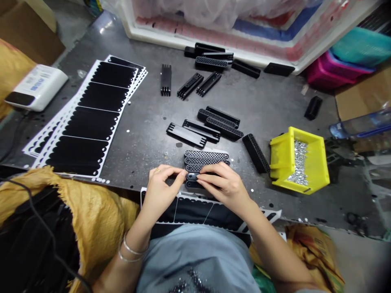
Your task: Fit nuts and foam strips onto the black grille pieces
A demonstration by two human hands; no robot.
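Observation:
A row of black plastic bars [206, 155] with lattice-patterned tops lies side by side at the near part of the table. One bar nearer me has a smooth black strip [192, 176] on top, with a small hole showing near its left end. My left hand [166, 183] pinches thumb and forefinger together at that left end. From the other side, my right hand [224, 183] has its fingers closed together on the strip, covering the rest of it. Below my hands, a white-edged sheet of black strips [192, 209] sticks out at the table edge.
Stacked sheets of black strips [97, 97] lie at left beside a white device [36, 87]. More loose bars [224, 128] are scattered mid-table. A yellow bin [316, 162] of small shiny metal parts stands right. A white-rimmed tray [214, 42] is behind; a yellow sack [100, 215] sits near-left.

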